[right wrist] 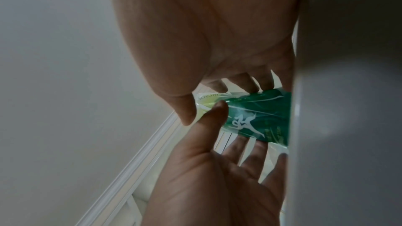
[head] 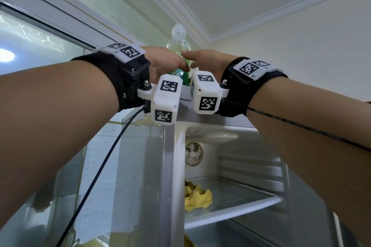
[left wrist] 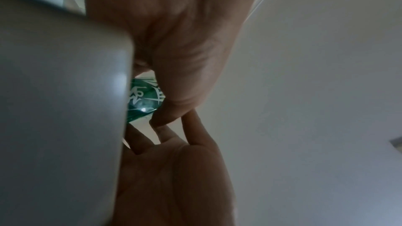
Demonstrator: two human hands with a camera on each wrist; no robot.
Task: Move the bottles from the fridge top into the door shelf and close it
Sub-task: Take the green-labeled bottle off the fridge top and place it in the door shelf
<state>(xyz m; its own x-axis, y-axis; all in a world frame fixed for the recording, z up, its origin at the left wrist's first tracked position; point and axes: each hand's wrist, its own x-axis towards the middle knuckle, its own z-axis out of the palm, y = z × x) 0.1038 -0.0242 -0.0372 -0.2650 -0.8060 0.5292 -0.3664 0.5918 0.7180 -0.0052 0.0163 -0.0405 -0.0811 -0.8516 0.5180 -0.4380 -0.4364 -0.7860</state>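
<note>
Both hands reached up to a clear plastic bottle with a green label and pale cap [head: 177, 50], which stood upright on the grey fridge top [head: 185, 104]. The left hand [head: 163, 62] and right hand [head: 204, 60] flanked it, fingers spread and loosely extended, thumbs nearly meeting before the label; no firm grip showed. Below, the open fridge held a crumpled yellow cloth [head: 197, 196] on a glass shelf [head: 241, 204].

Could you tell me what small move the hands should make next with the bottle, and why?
Probably close both hands around the bottle and lift. It stands upright on the fridge top; the left hand and right hand flank its label with fingers spread.
</note>
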